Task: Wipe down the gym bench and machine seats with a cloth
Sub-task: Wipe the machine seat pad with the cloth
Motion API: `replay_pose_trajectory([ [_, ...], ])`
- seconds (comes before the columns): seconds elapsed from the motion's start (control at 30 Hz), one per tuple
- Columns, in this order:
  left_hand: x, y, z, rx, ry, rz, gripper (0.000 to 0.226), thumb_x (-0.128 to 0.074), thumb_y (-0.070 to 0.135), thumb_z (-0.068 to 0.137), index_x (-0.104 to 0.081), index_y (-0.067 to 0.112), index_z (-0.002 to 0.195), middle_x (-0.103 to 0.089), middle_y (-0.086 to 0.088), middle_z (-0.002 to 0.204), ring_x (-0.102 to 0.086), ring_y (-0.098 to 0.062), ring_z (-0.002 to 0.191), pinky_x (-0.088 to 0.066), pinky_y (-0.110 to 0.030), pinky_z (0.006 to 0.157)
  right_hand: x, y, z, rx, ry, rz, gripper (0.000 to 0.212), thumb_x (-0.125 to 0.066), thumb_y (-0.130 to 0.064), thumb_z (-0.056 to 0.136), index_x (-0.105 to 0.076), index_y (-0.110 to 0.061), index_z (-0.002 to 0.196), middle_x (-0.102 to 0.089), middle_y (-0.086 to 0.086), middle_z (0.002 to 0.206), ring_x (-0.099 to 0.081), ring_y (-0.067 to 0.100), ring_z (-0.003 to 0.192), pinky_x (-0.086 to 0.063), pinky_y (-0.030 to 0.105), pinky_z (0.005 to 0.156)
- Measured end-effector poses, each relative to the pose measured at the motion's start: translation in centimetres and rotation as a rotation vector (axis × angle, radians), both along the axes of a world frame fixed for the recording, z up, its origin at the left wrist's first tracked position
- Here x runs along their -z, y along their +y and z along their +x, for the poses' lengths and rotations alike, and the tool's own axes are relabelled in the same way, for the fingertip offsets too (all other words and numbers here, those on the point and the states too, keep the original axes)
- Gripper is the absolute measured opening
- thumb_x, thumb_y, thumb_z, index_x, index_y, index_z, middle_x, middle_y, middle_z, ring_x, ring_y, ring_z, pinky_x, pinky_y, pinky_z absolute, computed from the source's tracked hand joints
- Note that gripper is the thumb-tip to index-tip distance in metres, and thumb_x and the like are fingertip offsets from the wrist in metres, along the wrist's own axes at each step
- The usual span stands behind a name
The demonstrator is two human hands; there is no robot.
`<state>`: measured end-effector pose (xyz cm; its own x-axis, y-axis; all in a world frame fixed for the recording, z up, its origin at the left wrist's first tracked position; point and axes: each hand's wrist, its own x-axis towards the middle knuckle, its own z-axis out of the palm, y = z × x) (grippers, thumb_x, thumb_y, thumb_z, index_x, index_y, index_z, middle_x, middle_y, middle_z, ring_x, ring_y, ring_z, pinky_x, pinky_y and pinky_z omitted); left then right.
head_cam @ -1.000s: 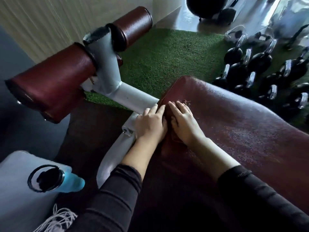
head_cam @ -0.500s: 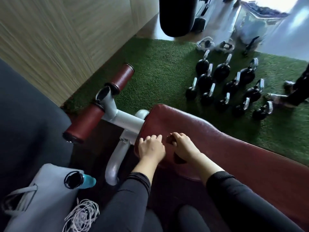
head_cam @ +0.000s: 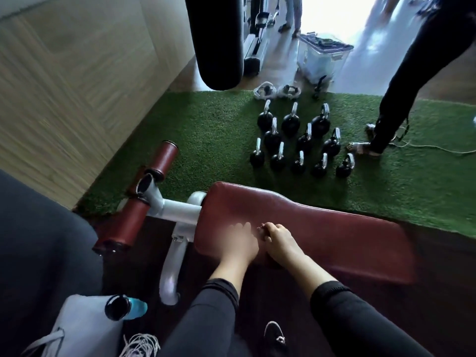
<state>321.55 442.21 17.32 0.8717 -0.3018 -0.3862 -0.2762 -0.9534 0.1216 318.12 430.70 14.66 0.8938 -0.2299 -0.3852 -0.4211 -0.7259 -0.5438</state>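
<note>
Oxblood vinyl covered the bench pad, the landmark for all else in the head view; both hands lay on its near-left end, side by side, presumably to bear down while wiping; the left hand was blurred, its fingers seemingly laid forward on the pad; the right hand had fingers curled, but the cloth could not be made out, so whether it was held I cannot tell; kettlebells stood on turf beyond the bench; a water bottle lay near-left of it.
</note>
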Motion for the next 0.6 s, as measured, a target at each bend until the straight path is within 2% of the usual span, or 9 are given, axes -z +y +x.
replay_pose_trajectory([
  [0.23,-0.8,-1.1,-2.6,0.266,-0.008,0.016,0.042,-0.04,0.033,0.097,-0.046,0.021,0.137,-0.053,-0.003,0.135,-0.047,-0.024,0.127,-0.029,-0.043,0.105,-0.8,0.4,-5.3,0.311,-0.032,0.02,0.033,-0.042,-0.011,0.091,-0.052,-0.01,0.122,-0.054,0.017,0.117,-0.05,0.035,0.113,-0.041,0.035,0.096],
  [0.43,-0.9,-2.8,-6.3,0.534,-0.029,0.02,0.04,-0.038,0.034,0.096,-0.049,0.022,0.133,-0.056,-0.001,0.132,-0.049,-0.022,0.124,-0.032,-0.042,0.101,-0.7,0.8,-11.1,0.576,-0.028,0.012,0.041,-0.042,-0.01,0.091,-0.047,-0.012,0.131,-0.051,0.017,0.127,-0.047,0.033,0.121,-0.038,0.034,0.102],
  [0.6,-0.9,-5.8,-11.1,0.77,-0.017,0.036,0.043,-0.037,0.037,0.098,-0.045,0.022,0.137,-0.053,-0.001,0.135,-0.047,-0.022,0.127,-0.03,-0.043,0.105,-0.8,-0.2,-17.6,0.787,-0.012,0.0,0.039,-0.044,-0.013,0.092,-0.046,-0.009,0.131,-0.051,0.017,0.127,-0.047,0.033,0.12,-0.037,0.034,0.103],
])
